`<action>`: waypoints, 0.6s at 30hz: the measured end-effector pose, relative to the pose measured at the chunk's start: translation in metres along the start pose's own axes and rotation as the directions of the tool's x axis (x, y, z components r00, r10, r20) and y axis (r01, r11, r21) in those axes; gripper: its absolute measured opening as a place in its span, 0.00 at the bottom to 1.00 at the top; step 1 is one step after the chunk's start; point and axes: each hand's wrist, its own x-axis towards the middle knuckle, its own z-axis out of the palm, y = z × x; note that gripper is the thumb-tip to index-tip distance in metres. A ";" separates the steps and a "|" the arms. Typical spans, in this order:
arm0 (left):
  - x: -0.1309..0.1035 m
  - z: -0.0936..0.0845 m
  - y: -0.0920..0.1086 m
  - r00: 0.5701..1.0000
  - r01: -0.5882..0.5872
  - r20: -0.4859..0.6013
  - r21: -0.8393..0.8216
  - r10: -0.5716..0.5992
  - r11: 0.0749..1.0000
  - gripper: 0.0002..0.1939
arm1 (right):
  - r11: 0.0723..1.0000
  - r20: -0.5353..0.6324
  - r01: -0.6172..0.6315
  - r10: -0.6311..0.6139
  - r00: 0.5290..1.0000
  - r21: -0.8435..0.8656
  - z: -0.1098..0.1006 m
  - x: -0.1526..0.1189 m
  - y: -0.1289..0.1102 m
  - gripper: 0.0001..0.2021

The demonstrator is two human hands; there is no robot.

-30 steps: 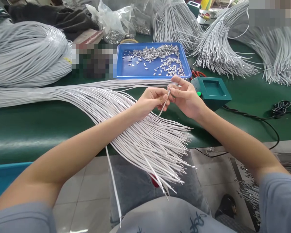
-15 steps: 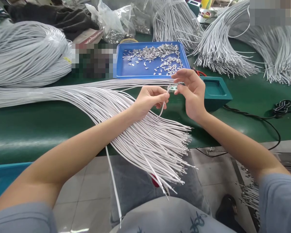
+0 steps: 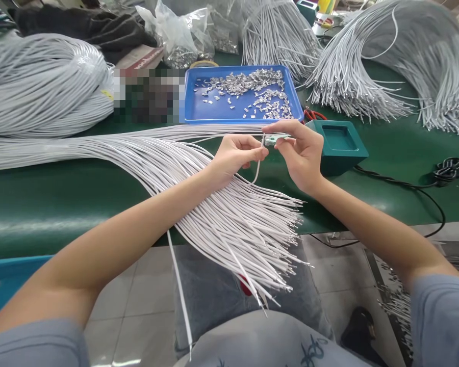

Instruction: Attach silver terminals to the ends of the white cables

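Note:
My left hand (image 3: 239, 157) pinches a single white wire (image 3: 257, 172) between thumb and fingers, close to its upper end. The wire's tip stands upright beside a small green-and-silver piece (image 3: 271, 139). My right hand (image 3: 300, 153) is at the same spot from the right, with the index finger stretched over the tip and the thumb apart below it. Nothing held shows in it, though the fingers partly cover the piece. Under my left forearm a fanned bundle of white wires (image 3: 229, 219) spreads over the table edge, with bare metal ends.
A blue tray (image 3: 189, 97) of small metal terminals (image 3: 248, 81) lies behind my hands. A green box (image 3: 342, 148) stands right of them, with a black cable (image 3: 398, 184) beyond. More wire bundles (image 3: 53, 86) and plastic bags (image 3: 179, 35) lie at the back.
My right hand has lowered, and its index finger has come left to the wire's tip. My left hand keeps its pinch almost in place.

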 end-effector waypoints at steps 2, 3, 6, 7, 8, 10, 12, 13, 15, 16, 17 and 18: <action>0.000 0.000 0.000 1.000 0.000 0.004 0.005 0.000 1.000 0.20 | 1.000 0.000 -0.012 0.012 1.000 0.002 0.000 0.000 0.000 0.10; 0.000 0.000 0.000 1.000 -0.001 0.008 0.006 0.001 1.000 0.20 | 1.000 0.004 -0.014 0.014 1.000 0.000 0.000 0.000 0.000 0.10; 0.000 0.000 -0.001 1.000 -0.007 0.009 0.011 0.007 1.000 0.20 | 1.000 0.028 -0.001 0.001 1.000 0.003 0.000 0.001 0.000 0.10; 0.000 0.000 -0.001 1.000 -0.011 0.004 0.012 0.011 1.000 0.20 | 1.000 0.032 0.010 -0.010 0.999 0.011 0.000 0.001 0.000 0.10; 0.000 -0.001 -0.002 1.000 -0.013 -0.001 0.015 0.013 1.000 0.21 | 1.000 0.030 0.020 -0.020 0.999 0.018 0.000 0.001 0.000 0.10; 0.001 -0.001 -0.003 1.000 -0.013 -0.013 0.025 0.014 1.000 0.21 | 0.999 0.016 0.026 -0.027 1.000 0.023 0.000 0.000 0.000 0.11; 0.001 -0.002 -0.003 1.000 -0.014 -0.027 0.028 0.015 1.000 0.21 | 1.000 0.002 0.020 -0.020 1.000 0.014 0.000 -0.001 0.000 0.10; 0.002 -0.002 -0.004 0.999 -0.015 -0.033 0.026 0.016 1.000 0.21 | 1.000 -0.001 0.017 -0.017 1.000 0.012 0.000 -0.001 0.001 0.10; 0.002 -0.003 -0.004 0.999 -0.016 -0.042 0.015 0.017 1.000 0.21 | 0.999 -0.005 0.026 -0.026 1.000 0.023 0.000 -0.002 0.002 0.09; 0.002 -0.003 -0.004 0.999 -0.016 -0.044 0.012 0.017 1.000 0.21 | 0.999 -0.013 0.035 -0.035 0.999 0.033 0.000 -0.002 0.002 0.08; 0.002 -0.003 -0.004 0.999 -0.015 -0.044 0.010 0.016 1.000 0.21 | 0.998 -0.028 0.041 -0.040 0.999 0.043 0.001 -0.002 0.003 0.08; 0.002 -0.003 -0.004 0.999 -0.015 -0.043 0.011 0.015 1.000 0.21 | 0.998 -0.049 0.040 -0.038 0.998 0.050 0.001 -0.002 0.003 0.07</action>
